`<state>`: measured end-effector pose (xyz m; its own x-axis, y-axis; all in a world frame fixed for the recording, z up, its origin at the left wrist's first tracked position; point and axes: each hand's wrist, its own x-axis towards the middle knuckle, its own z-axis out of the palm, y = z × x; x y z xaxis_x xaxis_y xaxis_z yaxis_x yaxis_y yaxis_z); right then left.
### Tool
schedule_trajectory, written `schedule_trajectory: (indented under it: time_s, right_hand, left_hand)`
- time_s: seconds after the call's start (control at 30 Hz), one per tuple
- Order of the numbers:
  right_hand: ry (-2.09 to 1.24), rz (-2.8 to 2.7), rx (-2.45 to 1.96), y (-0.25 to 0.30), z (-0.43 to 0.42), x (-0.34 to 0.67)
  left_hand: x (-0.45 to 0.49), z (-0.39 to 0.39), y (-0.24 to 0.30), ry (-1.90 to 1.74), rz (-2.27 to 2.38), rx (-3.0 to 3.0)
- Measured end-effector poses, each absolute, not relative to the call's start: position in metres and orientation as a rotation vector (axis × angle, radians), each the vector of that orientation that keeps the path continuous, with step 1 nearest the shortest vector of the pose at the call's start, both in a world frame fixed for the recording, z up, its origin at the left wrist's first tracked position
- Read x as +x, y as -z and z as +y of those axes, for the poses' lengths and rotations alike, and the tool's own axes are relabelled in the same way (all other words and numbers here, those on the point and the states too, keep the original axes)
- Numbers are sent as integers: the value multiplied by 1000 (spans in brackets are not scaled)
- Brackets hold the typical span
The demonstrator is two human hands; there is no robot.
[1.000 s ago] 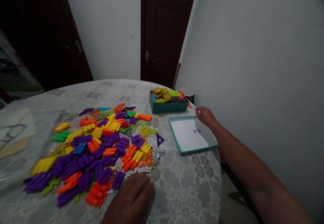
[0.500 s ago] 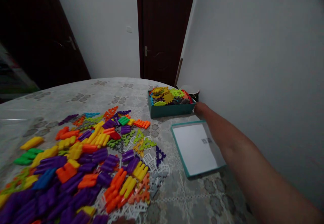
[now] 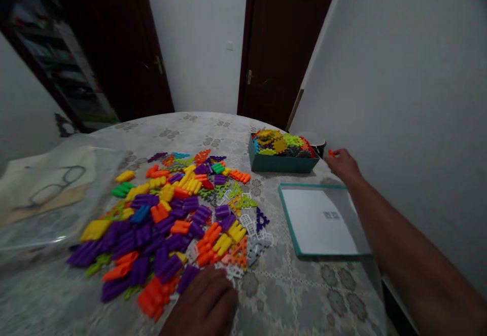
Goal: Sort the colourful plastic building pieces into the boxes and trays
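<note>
My right hand (image 3: pixel 342 164) reaches out past the far edge of the table, just right of a teal box (image 3: pixel 282 162) full of coloured plastic pieces. Its fingers pinch a small orange piece (image 3: pixel 331 152). My left hand (image 3: pixel 205 305) rests palm down on the tablecloth at the near edge of a big spread of purple, orange, yellow and green building pieces (image 3: pixel 171 219). Its fingers lie flat and hold nothing. A teal-rimmed box lid (image 3: pixel 321 219) with a white inside lies under my right forearm.
The round table (image 3: pixel 297 295) wears a pale patterned cloth. A clear plastic bag with paper and eyeglasses (image 3: pixel 49 189) lies at the left. Dark doors (image 3: pixel 281 47) and a white wall stand behind; a small dark bin (image 3: pixel 317 146) sits beyond the box.
My right hand went from the lid to the box's right side and now holds a small orange piece. The view swung left again, and my left hand is back in view.
</note>
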<state>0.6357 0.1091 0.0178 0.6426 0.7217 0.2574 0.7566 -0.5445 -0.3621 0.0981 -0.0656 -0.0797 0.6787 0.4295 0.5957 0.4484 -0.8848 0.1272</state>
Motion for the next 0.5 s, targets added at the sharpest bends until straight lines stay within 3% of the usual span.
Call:
schedule_trajectory:
  time_s: [0.2, 0.33, 0.4, 0.5]
  right_hand:
    - [-702, -1444, -1821, -10, 55, 508]
    - [-1036, -1572, -1547, -4, 32, 414]
    - [-1016, -1683, -1417, -2, 32, 392]
    - [-670, -1784, -1438, 1, 45, 402]
  left_hand:
    - [110, -71, 75, 990, -891, -2869]
    - [105, -71, 69, 895, -972, -2829]
    - [103, -71, 68, 914, -999, -2770]
    - [101, -70, 71, 953, -1020, -2717]
